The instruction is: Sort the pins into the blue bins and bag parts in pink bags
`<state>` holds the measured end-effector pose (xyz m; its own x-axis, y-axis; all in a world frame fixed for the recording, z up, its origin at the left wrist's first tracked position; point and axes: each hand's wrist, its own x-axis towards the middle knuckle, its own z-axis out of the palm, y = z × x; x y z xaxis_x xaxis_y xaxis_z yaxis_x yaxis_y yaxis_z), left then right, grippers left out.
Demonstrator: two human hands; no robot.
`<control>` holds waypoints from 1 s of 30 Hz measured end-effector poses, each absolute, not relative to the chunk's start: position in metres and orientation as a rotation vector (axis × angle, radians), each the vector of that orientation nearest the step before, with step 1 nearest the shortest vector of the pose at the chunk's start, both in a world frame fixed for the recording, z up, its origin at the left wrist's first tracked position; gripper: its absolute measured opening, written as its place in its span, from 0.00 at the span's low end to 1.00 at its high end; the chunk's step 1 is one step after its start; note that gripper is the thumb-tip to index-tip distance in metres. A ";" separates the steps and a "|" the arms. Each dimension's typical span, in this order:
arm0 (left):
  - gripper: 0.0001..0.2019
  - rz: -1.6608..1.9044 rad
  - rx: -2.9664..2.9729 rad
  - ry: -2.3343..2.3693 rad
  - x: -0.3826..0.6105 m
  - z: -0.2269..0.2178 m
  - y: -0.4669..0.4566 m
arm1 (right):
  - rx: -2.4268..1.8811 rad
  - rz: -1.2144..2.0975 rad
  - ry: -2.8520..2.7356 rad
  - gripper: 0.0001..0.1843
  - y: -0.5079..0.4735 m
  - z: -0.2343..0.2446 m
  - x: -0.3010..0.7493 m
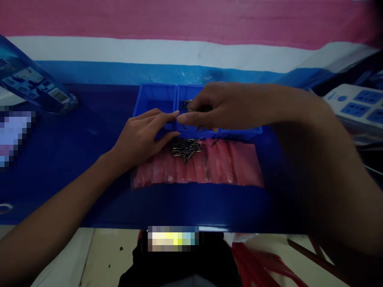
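Observation:
My right hand [220, 104] is curled over the middle compartment of a blue plastic bin [155, 93], thumb and fingers drawn together; whatever they hold is hidden. Some thin metal pins [184, 105] show inside that compartment beside its fingertips. My left hand [142, 133] rests at the bin's front edge, fingers stretched and thumb apart, its index fingertip close to my right thumb. Just below lies a heap of small shiny metal pins [186, 149], on a row of overlapping pink plastic bags [245, 163]. One loose pin lies on the bags to the right of the heap.
A blue printed package [36, 79] leans at the left, near a blurred-out flat object [13, 135]. On the right stands a white power strip [356, 103]. The blue table [191, 207] ends in front of my lap; a red plastic stool [263, 263] is below.

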<state>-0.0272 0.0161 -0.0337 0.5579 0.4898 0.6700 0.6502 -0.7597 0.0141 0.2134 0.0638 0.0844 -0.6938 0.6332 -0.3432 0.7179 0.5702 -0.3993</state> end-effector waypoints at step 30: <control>0.11 -0.995 -2.588 -0.829 -0.029 -0.034 0.020 | 1.159 -0.151 2.836 0.22 0.089 0.021 0.200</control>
